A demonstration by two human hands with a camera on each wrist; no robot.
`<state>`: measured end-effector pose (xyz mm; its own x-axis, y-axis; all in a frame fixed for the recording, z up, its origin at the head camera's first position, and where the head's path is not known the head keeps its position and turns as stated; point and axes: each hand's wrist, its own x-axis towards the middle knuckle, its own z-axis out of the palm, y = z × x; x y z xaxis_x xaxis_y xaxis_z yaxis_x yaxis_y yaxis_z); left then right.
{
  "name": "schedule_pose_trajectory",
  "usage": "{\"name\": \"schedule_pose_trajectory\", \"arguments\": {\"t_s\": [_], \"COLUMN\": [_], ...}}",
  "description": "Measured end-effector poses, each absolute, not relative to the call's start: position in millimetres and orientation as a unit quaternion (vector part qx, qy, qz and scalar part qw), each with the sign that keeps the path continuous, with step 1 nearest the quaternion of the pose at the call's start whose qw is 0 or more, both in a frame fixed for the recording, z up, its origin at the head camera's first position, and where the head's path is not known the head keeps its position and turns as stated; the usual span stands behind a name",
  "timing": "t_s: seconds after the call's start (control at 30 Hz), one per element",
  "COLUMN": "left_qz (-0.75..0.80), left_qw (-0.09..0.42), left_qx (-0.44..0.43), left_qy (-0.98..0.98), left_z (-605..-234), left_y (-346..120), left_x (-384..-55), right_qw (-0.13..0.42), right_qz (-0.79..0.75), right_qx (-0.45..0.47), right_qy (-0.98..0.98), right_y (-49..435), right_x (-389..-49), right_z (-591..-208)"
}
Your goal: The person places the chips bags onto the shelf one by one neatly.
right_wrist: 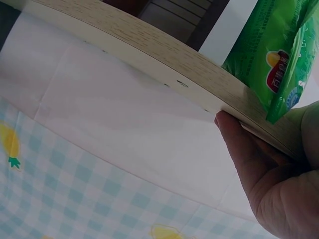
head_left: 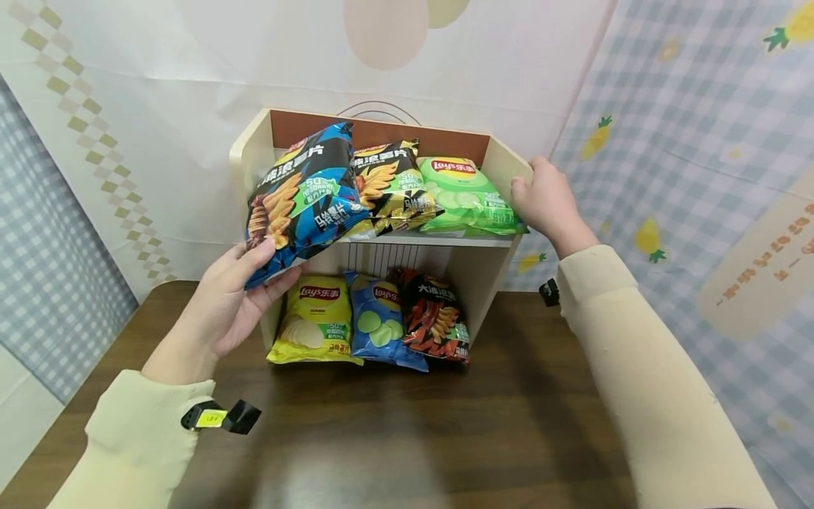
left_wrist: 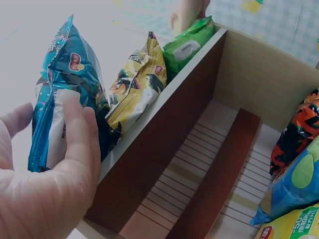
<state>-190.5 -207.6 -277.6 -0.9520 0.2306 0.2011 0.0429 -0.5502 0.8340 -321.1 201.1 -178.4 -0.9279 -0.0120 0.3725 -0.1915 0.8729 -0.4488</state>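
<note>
My left hand (head_left: 222, 304) holds a blue and black bag of chips (head_left: 311, 191) by its lower left corner, thumb on the front and fingers behind. The bag is tilted at the left end of the upper shelf (head_left: 439, 241) and overlaps its neighbour in the head view. That neighbour is a yellow and black chip bag (head_left: 397, 180), and a green chip bag (head_left: 467, 198) leans to its right. My right hand (head_left: 550, 201) grips the upper part of the rack's right side panel (right_wrist: 194, 69), with fingers against its outer face in the right wrist view.
On the lower level stand a yellow chip bag (head_left: 314, 318), a blue chip bag (head_left: 381, 322) and a black and red chip bag (head_left: 435, 314). The rack stands on a dark wooden table (head_left: 356, 431). A printed cloth (head_left: 191, 42) hangs behind it.
</note>
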Motion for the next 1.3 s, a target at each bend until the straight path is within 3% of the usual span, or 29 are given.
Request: {"name": "schedule_pose_trajectory", "arguments": {"t_s": [0.23, 0.5, 0.67, 0.87, 1.3], "left_qz": [0.876, 0.860, 0.857, 0.862, 0.870], "left_qw": [0.031, -0.041, -0.011, 0.031, 0.019], "left_qx": [0.198, 0.047, -0.027, -0.032, -0.055], "left_qy": [0.439, 0.507, 0.515, 0.506, 0.490], "left_z": [-283, -292, -296, -296, -286], "left_y": [-211, -194, -181, -172, -177], "left_x": [-189, -203, -212, -220, -237], "right_qw": [0.182, 0.177, 0.177, 0.172, 0.166], "right_qz": [0.247, 0.246, 0.249, 0.255, 0.256], "right_qx": [0.053, 0.050, 0.047, 0.047, 0.046], "right_qy": [-0.950, -0.952, -0.951, -0.950, -0.951], "right_y": [199, 199, 200, 197, 191], "right_x": [-320, -320, -319, -321, -320], "right_z": [-175, -174, -173, -172, -175]}}
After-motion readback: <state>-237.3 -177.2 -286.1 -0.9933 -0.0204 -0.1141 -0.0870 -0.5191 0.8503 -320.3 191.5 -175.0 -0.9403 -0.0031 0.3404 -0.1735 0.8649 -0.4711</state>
